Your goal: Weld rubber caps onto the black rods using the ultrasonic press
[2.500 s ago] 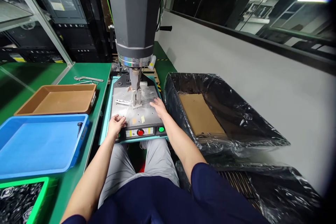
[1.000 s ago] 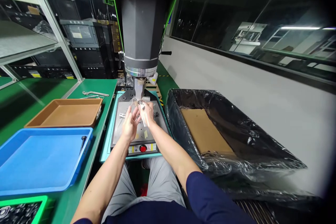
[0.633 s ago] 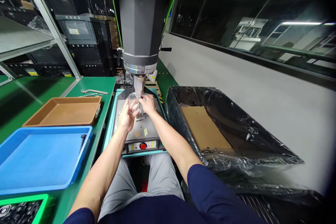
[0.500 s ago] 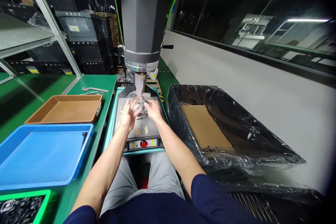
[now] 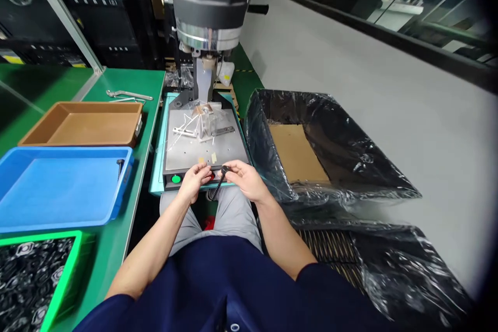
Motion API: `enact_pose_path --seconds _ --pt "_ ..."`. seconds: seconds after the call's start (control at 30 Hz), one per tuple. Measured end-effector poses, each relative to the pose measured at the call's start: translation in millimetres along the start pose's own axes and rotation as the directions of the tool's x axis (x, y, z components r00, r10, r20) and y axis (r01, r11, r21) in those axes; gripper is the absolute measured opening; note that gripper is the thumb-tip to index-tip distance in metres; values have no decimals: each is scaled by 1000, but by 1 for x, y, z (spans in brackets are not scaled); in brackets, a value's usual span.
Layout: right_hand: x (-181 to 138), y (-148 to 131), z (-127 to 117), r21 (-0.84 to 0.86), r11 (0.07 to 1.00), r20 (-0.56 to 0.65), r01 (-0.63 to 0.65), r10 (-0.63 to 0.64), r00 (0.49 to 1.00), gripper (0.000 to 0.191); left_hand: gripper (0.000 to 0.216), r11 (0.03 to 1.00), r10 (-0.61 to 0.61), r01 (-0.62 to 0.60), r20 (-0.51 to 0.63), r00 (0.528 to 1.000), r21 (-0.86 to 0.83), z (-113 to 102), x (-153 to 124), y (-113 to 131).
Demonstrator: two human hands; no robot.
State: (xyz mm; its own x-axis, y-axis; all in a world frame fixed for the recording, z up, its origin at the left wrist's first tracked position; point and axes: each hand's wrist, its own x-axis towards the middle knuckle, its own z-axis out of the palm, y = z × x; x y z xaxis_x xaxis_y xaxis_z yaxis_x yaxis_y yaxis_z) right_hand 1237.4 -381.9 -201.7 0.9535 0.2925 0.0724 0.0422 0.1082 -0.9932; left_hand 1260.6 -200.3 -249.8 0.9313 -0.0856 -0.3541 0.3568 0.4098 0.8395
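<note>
My left hand [image 5: 195, 180] and my right hand [image 5: 244, 178] are close together at the front edge of the press base plate [image 5: 206, 151]. Between their fingertips they pinch a small black part with a round head and a thin stem [image 5: 222, 175]. The green button [image 5: 176, 179] sits just left of my left hand. Farther back on the plate, under the grey press head [image 5: 210, 8], a clear fixture with metal pieces [image 5: 203, 120] stands alone.
A blue tray [image 5: 58, 187] holding one black pin [image 5: 120, 166] and a brown tray [image 5: 83, 123] lie on the green bench to the left. A green bin of black parts [image 5: 29, 275] sits at lower left. A plastic-lined box [image 5: 315, 150] stands to the right.
Both hands have drawn back from the fixture under the press head to the plate's front edge, now pinching a small black part. The view has tilted down.
</note>
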Motion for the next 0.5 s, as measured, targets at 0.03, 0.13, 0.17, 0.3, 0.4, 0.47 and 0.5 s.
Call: enact_pose_path --seconds 0.03,0.13,0.17,0.3,0.4,0.47,0.5 --pt "1 1 4 -2 1000 -2 27 -27 1000 36 40 994 58 -64 63 996 89 -3 -15 -4" --pt "0 11 19 -33 995 -35 96 -98 995 37 37 906 245 -312 248 937 286 -12 -51 -9" --pt "-2 15 25 -58 991 -51 120 -123 991 37 33 860 292 -373 265 919 347 -14 -59 -10" --pt "-13 27 48 -246 941 -37 233 -249 968 33 20 685 474 -512 217 853 518 -22 -68 -13" --pt "-19 30 59 -357 883 10 306 -324 946 28 23 629 549 -567 213 809 532 -29 -65 -17" --pt "-19 30 62 -401 856 13 326 -351 936 27 24 622 559 -576 214 801 530 -32 -64 -18" --pt "-19 30 64 -420 845 14 333 -361 933 27 24 624 559 -575 213 802 529 -33 -63 -19"
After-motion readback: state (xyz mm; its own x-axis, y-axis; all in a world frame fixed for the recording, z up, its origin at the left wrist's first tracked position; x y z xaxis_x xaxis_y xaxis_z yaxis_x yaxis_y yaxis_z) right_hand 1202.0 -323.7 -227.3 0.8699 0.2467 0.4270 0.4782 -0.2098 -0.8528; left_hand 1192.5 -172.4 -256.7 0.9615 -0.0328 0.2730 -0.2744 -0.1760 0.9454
